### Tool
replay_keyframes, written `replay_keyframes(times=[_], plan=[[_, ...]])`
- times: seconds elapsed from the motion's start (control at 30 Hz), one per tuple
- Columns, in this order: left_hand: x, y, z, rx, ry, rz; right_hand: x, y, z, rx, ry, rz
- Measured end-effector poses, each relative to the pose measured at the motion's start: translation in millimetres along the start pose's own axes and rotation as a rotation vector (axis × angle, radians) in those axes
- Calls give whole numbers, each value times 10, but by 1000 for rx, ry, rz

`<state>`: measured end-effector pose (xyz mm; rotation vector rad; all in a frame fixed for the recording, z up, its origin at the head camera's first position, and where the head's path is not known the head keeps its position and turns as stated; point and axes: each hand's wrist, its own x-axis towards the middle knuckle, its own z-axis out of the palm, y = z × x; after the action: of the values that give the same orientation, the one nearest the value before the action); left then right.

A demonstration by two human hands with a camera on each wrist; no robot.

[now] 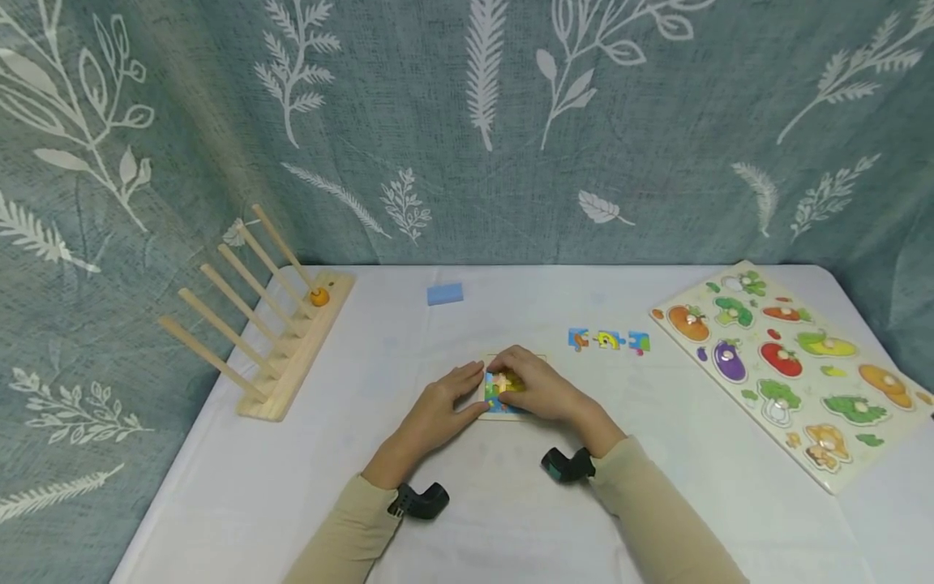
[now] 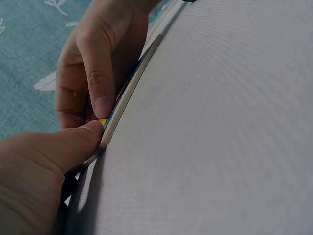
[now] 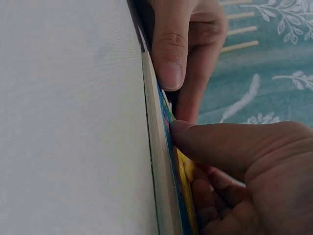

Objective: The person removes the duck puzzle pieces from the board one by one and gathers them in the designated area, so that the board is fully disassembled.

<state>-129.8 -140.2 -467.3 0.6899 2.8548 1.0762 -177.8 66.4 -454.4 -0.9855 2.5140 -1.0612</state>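
A small jigsaw puzzle in a wooden tray (image 1: 503,418) lies on the table in front of the person, its colourful pieces partly covered by the hands. My left hand (image 1: 438,407) rests along the tray's left edge, fingers extended and thumb at the near left corner. Over the picture, my right hand (image 1: 543,388) has its thumb and curled fingers around a yellow puzzle piece (image 3: 186,166), low against the puzzle surface. In the left wrist view, the right thumb (image 2: 103,105) comes down close to the left thumb (image 2: 90,137). Much of the piece is hidden by the fingers.
Three loose puzzle pieces (image 1: 608,340) lie right of the tray. A vegetable peg board (image 1: 791,414) sits farther right. At left stands a wooden base (image 1: 299,365) with several slanted dowels and an orange bead (image 1: 319,297). A blue block (image 1: 445,294) lies behind.
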Motion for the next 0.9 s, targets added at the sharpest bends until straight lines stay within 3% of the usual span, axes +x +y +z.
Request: replay_keyframes(times=[0.37, 0.9], plan=[[8, 18, -10, -7, -6, -18, 3, 49, 2, 127, 34, 20], [-5, 14, -2, -4, 3, -7, -14, 31, 0, 99, 65, 8]])
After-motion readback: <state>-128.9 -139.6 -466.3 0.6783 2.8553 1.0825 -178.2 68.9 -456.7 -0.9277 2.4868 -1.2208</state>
